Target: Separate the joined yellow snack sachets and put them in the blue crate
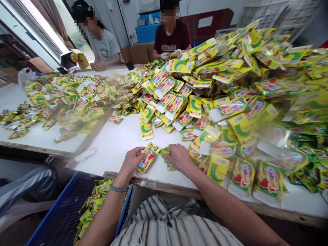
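Note:
Near the table's front edge, my left hand is closed on a flat yellow box printed with a red watermelon and coloured letters. Just right of it, my right hand has its fingers curled down round small green sachets, close to the box's end. How many sachets it grips I cannot tell. Ahead and to the right rises a large heap of similar yellow boxes, many with white flaps standing out. Green sachets are piled at the far right.
A blue crate of yellow boxes stands below the table edge at left. A wooden strip divides the white table, with another heap beyond it. Two people sit across. A white scrap lies left.

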A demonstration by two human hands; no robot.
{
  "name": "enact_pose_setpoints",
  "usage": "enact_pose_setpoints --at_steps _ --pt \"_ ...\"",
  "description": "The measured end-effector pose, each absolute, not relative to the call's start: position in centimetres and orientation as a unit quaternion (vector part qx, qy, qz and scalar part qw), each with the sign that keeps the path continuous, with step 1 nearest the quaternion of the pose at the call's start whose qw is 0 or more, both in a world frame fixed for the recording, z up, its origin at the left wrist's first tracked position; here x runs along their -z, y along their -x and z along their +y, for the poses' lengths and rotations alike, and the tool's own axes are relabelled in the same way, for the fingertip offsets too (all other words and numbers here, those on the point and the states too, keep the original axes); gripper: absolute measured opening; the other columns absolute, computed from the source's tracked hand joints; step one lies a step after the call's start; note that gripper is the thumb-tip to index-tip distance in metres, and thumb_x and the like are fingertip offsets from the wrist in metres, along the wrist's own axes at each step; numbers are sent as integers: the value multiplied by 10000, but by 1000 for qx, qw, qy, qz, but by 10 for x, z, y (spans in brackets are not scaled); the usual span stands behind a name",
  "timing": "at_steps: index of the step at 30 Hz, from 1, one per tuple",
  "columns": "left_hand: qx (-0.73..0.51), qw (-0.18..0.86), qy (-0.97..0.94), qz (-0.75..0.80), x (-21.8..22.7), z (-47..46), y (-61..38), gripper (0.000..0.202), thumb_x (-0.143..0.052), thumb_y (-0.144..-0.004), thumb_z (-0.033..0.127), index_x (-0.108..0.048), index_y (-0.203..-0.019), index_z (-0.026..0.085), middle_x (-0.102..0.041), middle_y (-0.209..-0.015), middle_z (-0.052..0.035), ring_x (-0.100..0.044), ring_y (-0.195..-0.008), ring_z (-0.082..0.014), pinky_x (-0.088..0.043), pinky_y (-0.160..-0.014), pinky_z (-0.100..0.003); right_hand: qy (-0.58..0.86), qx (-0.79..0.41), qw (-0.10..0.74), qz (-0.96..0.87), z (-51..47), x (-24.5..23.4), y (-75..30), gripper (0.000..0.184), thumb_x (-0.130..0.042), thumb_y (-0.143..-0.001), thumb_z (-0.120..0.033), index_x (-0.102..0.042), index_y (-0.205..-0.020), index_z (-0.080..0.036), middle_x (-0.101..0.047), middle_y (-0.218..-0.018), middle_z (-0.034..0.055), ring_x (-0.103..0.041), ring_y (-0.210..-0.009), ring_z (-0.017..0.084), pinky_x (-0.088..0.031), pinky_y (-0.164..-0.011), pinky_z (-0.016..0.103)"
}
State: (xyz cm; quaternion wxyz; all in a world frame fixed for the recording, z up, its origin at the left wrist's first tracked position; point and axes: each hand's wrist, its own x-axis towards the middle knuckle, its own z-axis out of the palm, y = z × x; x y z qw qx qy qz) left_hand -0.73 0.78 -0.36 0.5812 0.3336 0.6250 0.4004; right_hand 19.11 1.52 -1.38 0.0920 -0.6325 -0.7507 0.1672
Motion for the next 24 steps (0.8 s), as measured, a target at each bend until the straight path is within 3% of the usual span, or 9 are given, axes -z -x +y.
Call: enact_pose_setpoints --at_steps 3,6,14,24 --pt "-384 583 -349 625 3 7 2 577 -870 -458 405 -657 -909 114 -739 -721 -45 -660 -577 -168 -502 -570 -265 657 -223 203 -691 22 13 -197 218 -560 -864 -391 -559 -766 -197 -598 -644 17 -509 -608 166 -284 -555 260" --pt "-378 597 -373 601 1 5 -4 551 -859 -500 405 -667 -926 112 -748 -783 -64 -674 -626 -176 -514 -606 -270 612 -300 297 -669 25 10 -199 277 -516 -874 -415 -475 -692 -210 -469 -552 -41 -408 -535 127 -252 -517 234" --pt "-393 595 -409 569 1 1 -4 560 -857 -504 424 -681 -946 128 -753 -877 -77 -696 -726 -212 -540 -686 -307 566 -346 246 -706 23 4 -200 274 -580 -815 -310 -454 -600 -195 -415 -528 -51 -367 -545 110 -225 -519 223" --pt "-333 654 -424 531 -7 4 -7 499 -847 -552 388 -681 -940 122 -747 -784 -67 -691 -693 -199 -527 -654 -283 540 -344 303 -706 24 2 -202 334 -641 -771 -322 -437 -548 -178 -426 -560 -48 -372 -582 104 -245 -549 221"
